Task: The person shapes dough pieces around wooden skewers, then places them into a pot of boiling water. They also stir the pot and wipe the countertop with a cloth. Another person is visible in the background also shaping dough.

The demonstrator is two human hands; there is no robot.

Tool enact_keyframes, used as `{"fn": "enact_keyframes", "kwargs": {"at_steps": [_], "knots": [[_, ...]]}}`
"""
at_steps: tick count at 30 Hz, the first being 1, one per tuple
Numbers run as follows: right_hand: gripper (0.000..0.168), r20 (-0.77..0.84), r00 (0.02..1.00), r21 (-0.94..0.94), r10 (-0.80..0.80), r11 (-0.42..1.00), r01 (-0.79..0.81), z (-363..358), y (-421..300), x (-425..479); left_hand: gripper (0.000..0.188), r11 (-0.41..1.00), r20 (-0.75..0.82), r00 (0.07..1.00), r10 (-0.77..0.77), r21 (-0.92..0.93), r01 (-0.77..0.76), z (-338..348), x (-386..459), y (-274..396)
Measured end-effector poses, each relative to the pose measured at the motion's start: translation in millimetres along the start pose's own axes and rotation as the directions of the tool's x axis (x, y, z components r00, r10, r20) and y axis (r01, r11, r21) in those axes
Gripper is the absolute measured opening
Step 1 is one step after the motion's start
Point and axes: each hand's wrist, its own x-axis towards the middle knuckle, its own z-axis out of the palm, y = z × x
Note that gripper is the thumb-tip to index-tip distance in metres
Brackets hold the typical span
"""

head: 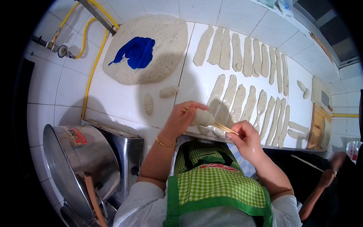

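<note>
A pair of wooden sticks (226,128), likely chopsticks, passes through a lump of dough (202,117) held above the table's front edge. My left hand (183,115) grips the dough and the end of the sticks there. The other end is pinched between the thumb and fingers of my right hand (246,139). Beneath and beyond my hands lie flattened dough strips in two rows, a far row (236,52) and a near row (237,99). Two short dough pieces (168,92) rest to the left of my left hand.
A big dough slab (170,48) with a blue cloth or plastic piece (140,52) covers the far left of the white table (195,82). A steel pot (93,159) stands lower left, near a yellow hose (95,71). Another person's hand (328,178) holds a thin stick at right.
</note>
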Motion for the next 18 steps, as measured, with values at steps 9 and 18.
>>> {"fn": "enact_keyframes", "kwargs": {"at_steps": [9, 18], "knots": [[0.012, 0.084, 0.995, 0.102, 0.062, 0.992, -0.070, -2, -12, 3, 0.055, 0.990, 0.038, 0.989, -0.141, 0.019, 0.140, 10, -6, 15], [0.010, 0.493, 0.724, 0.396, 0.483, 0.616, -0.681, -25, -36, 8, 0.028, 0.950, 0.120, 0.991, -0.060, 0.312, 0.020, 7, -11, 24]]}}
